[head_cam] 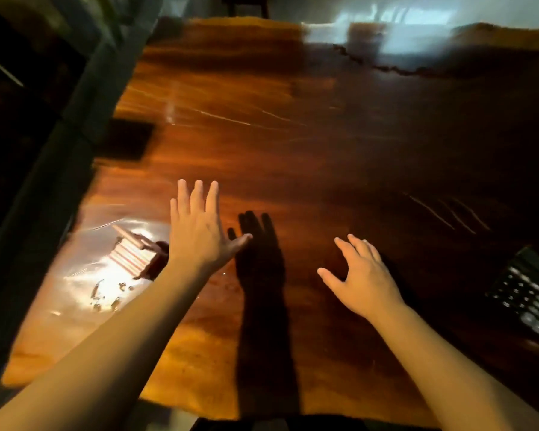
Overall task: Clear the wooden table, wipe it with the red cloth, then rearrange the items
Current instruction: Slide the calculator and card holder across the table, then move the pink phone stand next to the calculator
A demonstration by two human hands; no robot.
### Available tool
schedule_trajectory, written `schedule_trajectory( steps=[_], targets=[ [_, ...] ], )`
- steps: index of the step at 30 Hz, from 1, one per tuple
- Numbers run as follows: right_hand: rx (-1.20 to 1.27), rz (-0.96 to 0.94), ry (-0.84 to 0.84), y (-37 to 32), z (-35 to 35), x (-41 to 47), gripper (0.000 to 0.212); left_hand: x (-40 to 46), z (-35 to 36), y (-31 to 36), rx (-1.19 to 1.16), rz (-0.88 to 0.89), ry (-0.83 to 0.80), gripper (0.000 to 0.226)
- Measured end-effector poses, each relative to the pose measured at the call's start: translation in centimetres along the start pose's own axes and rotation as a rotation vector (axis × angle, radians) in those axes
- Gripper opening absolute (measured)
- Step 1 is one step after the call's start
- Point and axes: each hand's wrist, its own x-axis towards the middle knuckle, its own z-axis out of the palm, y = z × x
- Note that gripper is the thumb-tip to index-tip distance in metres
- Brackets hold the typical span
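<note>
The glossy wooden table [293,144] fills most of the view. My left hand [199,231] hovers above its near-left part, fingers spread and holding nothing. My right hand [361,275] floats lower to the right, palm down, fingers apart and holding nothing too. Just left of my left wrist lies a small striped box [133,255], blurred, with a thin stick-like piece on its top. A black calculator [526,301] rests near the table's right edge. No red cloth is in view.
A dark flat rectangle [128,140] lies at the table's left edge. Small bits of debris [106,295] sit in the glare near the striped box. A dark gap runs along the left side of the table. The whole picture is motion-blurred.
</note>
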Motion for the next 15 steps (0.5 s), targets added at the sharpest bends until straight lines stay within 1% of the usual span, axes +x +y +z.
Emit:
schedule_trajectory(
  steps=[5,8,10,12,13,14,15],
  targets=[
    [-0.076,-0.122,-0.072,-5.9,2.7,0.2,0.081,-2.8,-0.9,-8.1,0.029,-0.081,0.099,0.126],
    [-0.122,-0.169,-0.118,-9.1,4.3,-0.2,0.077,-4.8,-1.2,-12.3,-0.017,-0.128,0.116,0.132],
    [-0.153,-0.182,-0.139,-10.7,5.2,-0.5,0.075,-5.7,-0.9,-14.4,-0.144,-0.205,0.024,0.143],
    [-0.169,-0.182,-0.151,-11.7,5.9,-0.7,0.074,-5.9,-0.5,-15.7,-0.298,-0.321,-0.116,0.152],
    [-0.176,-0.181,-0.155,-12.0,6.1,-0.8,0.074,-5.9,-0.1,-16.1,-0.329,-0.355,-0.181,0.152],
    [-0.182,-0.179,-0.16,-12.3,6.4,-0.9,0.074,-5.9,0.3,-16.5,-0.338,-0.36,-0.228,0.146],
    [-0.186,-0.175,-0.162,-12.5,6.5,-1.0,0.074,-5.9,0.8,-16.8,-0.344,-0.35,-0.253,0.135]
  ],
)
